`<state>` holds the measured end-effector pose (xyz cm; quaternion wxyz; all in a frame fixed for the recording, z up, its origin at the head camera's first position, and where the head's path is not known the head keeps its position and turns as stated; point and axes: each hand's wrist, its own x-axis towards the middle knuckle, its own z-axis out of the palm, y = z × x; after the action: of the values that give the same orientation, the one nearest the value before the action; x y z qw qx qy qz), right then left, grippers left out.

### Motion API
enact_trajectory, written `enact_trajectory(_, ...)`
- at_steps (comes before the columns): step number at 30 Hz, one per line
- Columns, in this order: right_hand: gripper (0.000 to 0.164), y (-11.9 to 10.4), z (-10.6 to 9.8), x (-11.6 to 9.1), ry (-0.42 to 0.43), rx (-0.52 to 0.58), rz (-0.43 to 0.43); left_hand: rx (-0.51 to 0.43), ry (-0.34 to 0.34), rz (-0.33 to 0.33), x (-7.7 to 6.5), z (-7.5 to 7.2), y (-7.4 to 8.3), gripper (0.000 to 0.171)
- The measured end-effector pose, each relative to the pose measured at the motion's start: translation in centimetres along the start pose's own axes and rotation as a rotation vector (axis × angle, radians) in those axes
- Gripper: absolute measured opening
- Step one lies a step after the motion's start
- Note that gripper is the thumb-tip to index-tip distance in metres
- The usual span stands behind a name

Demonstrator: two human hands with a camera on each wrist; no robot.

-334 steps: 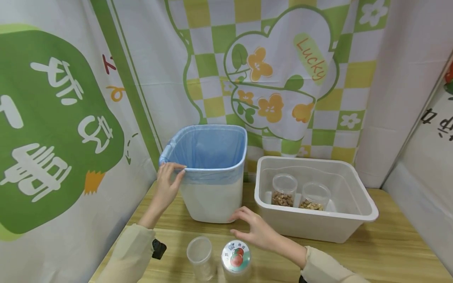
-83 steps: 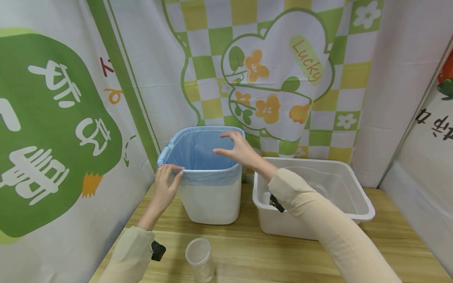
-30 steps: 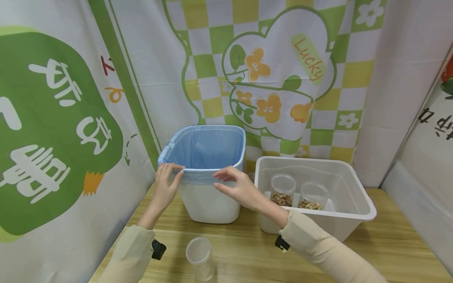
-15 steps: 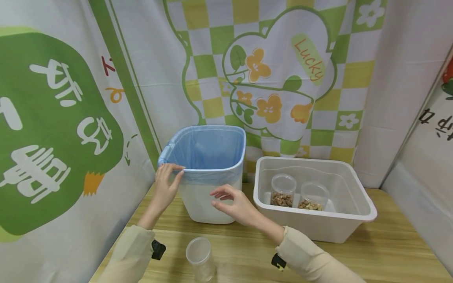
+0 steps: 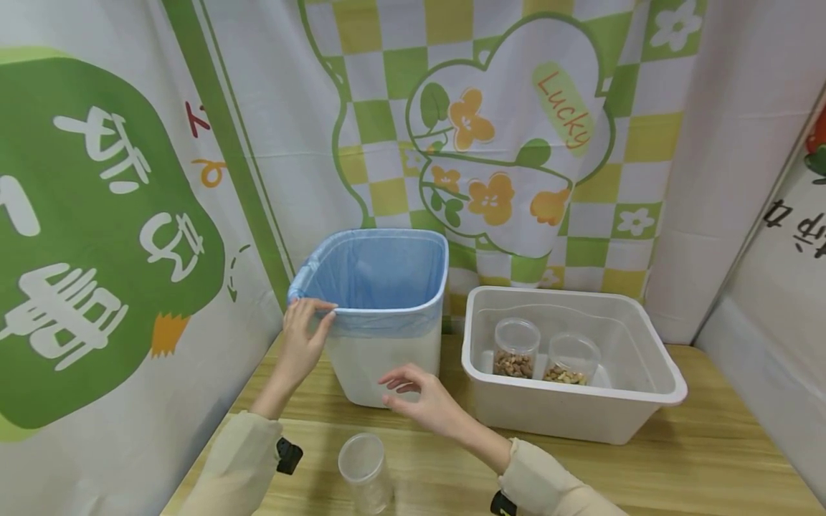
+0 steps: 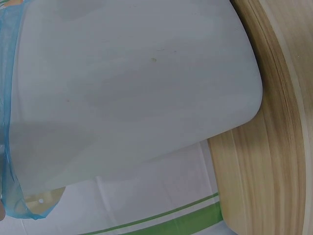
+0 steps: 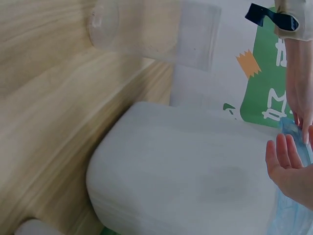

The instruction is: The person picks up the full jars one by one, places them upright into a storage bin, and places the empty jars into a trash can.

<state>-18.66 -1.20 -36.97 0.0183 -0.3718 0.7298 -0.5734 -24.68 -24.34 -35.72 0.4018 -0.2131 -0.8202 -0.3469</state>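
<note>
My left hand (image 5: 302,337) pinches the front-left rim of a white trash can (image 5: 383,362), fingers over the edge and thumb in front. A blue bag (image 5: 387,269) lines the can and folds over its rim. In the left wrist view the can's side (image 6: 137,88) fills most of the frame, and the hand is almost wholly cut off. My right hand (image 5: 426,401) hovers in front of the can, fingers loosely bent and holding nothing. A clear, lidless-looking plastic jar (image 5: 368,476) stands upright on the table nearby; it also shows in the right wrist view (image 7: 156,34).
A white plastic basin (image 5: 555,405) stands right of the can. Inside are two clear jars, one with brown nuts (image 5: 515,362), the other with paler nuts (image 5: 568,373). The wooden table (image 5: 723,437) meets printed cloth (image 5: 510,136) behind and at the sides.
A jar with a tomato-printed lid, beside the clear jar 11 seconds ago, is out of sight. My right hand was over the can, then came down toward me. The left stays put.
</note>
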Motion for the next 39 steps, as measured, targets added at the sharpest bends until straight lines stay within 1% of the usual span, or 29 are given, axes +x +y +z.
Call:
enact_trajectory(5,0.025,0.6,0.9,-0.8,-0.02,0.021,0.064,-0.001,-0.004,-0.007,0.1,0.0,0.1,0.011)
enact_trajectory(7,0.025,1.1,1.3,-1.1,-0.028,0.026,0.077,0.001,-0.007,-0.01,0.1,0.0,0.1,0.011)
enact_trajectory(14,0.024,5.0,3.0,-2.1,-0.043,0.006,0.092,0.005,-0.007,-0.011,0.1,0.1,0.1,0.012)
enact_trajectory(18,0.025,6.1,3.7,-2.6,-0.051,0.012,0.074,0.007,0.001,-0.004,0.1,0.1,0.1,0.012)
enact_trajectory(22,0.027,6.7,4.4,-3.1,-0.049,0.002,0.056,0.002,0.004,0.003,0.1,0.1,0.1,0.012)
enact_trajectory(26,0.027,7.0,4.8,-3.6,-0.057,0.012,0.076,-0.003,0.006,0.005,0.1,0.1,0.1,0.012)
enact_trajectory(33,0.029,7.8,5.6,-4.0,-0.067,0.031,0.063,-0.009,0.006,0.005,0.0,0.1,0.0,0.012)
enact_trajectory(39,0.031,8.3,6.1,-4.4,-0.091,0.032,0.087,-0.016,0.001,-0.001,0.0,0.1,0.0,0.012)
